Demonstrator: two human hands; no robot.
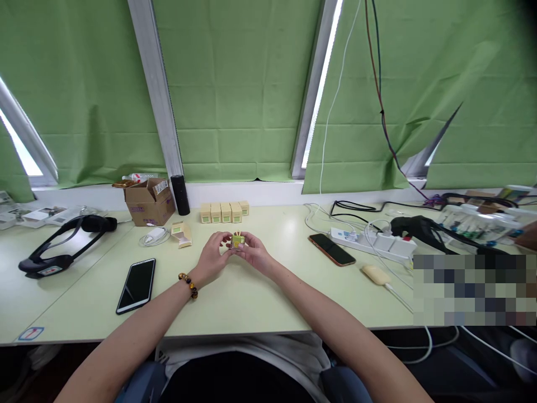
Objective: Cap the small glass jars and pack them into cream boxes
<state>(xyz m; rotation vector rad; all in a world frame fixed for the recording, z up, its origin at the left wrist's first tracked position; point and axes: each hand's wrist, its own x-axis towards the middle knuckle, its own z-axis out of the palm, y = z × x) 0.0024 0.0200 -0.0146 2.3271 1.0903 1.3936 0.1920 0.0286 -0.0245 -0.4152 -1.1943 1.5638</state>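
Observation:
Between the fingertips of both hands, above the middle of the table, is a small yellow-green item (238,242) with a clear-looking lower part and a small piece sticking up on top. Its exact kind is too small to tell. My left hand (215,252) grips it from the left, thumb in front, a beaded bracelet on that wrist. From the other side my right hand (257,254) pinches it with bent fingers. Behind the hands stand several small cream boxes (221,213) in a row. An opened cream box (181,234) lies to the left with its flap out.
A phone (136,285) and a black headset (67,246) lie on the left, near a white charger cable (155,235) and a cardboard carton (150,202). A black cylinder (180,195) stands behind. On the right are another phone (331,249), a power strip (371,242) and a cream mouse-like device (376,275).

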